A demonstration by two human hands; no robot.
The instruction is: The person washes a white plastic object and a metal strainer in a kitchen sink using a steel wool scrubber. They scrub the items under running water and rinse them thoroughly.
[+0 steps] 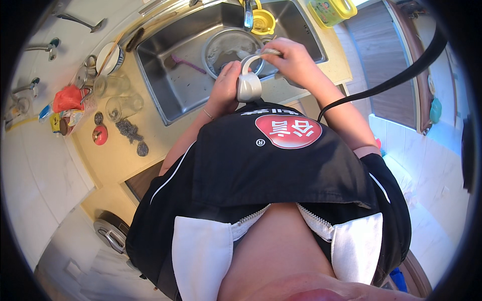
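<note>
In front of my apron, over the near edge of the sink (165,108), my left hand (225,86) is closed round the side of a light grey piece (249,89) with a rounded body and a curved handle. It looks like smooth plastic; its exact kind is unclear. My right hand (288,59) pinches a small greyish, ribbed scrubbing pad or cloth (271,51) against the top of the curved handle. Just beyond both hands a round metal basin (207,46) with cloudy water stands in the sink.
A pink-handled brush (188,64) lies in the sink, and a yellow strainer (263,22) sits by the faucet (248,17). Left on the counter are glass jars (124,107), steel-wool scrubbers (129,130), a red-topped round thing (100,135) and a bowl (109,58). A yellow-lidded box (331,12) stands far right.
</note>
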